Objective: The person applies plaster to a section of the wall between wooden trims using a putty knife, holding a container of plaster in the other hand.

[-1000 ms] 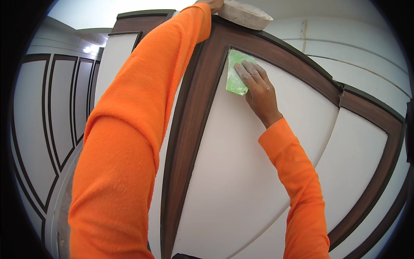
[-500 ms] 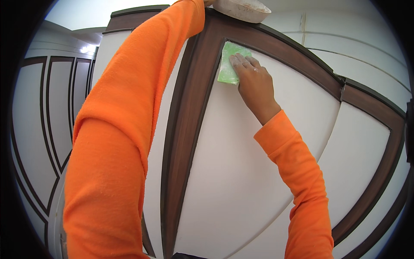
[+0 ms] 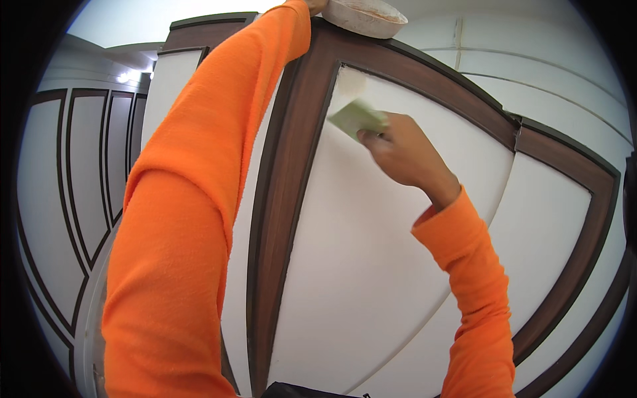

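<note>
My right hand [image 3: 411, 149] grips a flat green putty spreader [image 3: 358, 119], thumb on one face. The spreader is blurred and tilted, just below the upper left corner of the white panel [image 3: 391, 245]. A beige smear [image 3: 352, 83] marks that corner. High up, my left hand [image 3: 316, 6] is at the side of a shallow round bowl [image 3: 365, 16] with whitish, caked walls and a brownish residue inside. That hand closes on the bowl's edge, though the upper frame and the sleeve hide most of its fingers.
Dark brown wooden moulding [image 3: 302, 142] frames the panel, with a joint [image 3: 519, 136] in the top rail. A thin seam [image 3: 507, 189] runs down the white surface. More framed panels [image 3: 46, 172] line the wall at left. Pale wall sections [image 3: 531, 60] rise behind.
My right hand has drawn the spreader down off the panel corner and turned it, uncovering the beige smear. My left hand and the bowl stay almost in place.
</note>
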Available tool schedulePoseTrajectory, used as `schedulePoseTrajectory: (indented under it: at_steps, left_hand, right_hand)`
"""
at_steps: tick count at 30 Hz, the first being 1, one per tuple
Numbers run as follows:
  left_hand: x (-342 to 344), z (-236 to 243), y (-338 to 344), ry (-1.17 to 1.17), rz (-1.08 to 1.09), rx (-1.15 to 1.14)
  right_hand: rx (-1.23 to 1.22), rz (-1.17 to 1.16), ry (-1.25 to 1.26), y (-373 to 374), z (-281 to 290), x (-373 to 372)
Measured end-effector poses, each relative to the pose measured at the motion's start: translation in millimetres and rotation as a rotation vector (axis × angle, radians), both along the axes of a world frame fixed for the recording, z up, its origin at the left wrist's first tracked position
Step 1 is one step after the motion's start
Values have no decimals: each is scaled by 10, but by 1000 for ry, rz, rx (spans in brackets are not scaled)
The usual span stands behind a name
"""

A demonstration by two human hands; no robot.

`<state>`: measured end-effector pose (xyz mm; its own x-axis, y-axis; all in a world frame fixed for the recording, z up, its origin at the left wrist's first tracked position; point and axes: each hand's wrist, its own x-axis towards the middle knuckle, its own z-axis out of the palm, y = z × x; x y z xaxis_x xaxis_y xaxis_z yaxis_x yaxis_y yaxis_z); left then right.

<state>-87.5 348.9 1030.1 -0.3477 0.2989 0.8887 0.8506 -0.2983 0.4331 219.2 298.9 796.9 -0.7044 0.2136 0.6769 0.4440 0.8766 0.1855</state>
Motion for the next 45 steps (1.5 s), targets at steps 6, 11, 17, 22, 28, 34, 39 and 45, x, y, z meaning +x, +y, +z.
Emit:
schedulePoseTrajectory:
  at_steps: [6, 11, 17, 22, 28, 34, 39, 45]
  left_hand:
    - [202, -157, -99, -96, -68, -14]
    - [193, -187, -160, -29, -60, 14]
    - [234, -193, -252, -20, -18, 4]
    - [272, -247, -322, 1, -30, -8]
    - [226, -152, -341, -7, 35, -32]
    - [375, -322, -403, 12, 9, -2]
    - [326, -241, -487, 25, 58, -52]
    - [387, -296, -523, 5, -7, -69]
  right_hand:
    - [-598, 710, 607, 300, -208, 194]
    - [-657, 709, 732, 335, -286, 224]
    - [-385, 602, 931, 285, -203, 75]
    - [75, 352, 723, 608, -110, 16]
    - [682, 99, 471, 717, -398, 66]
    - [853, 89, 467, 958, -338, -163]
    - [870, 98, 537, 1077, -321, -444]
    - [911, 122, 558, 1113, -277, -535]
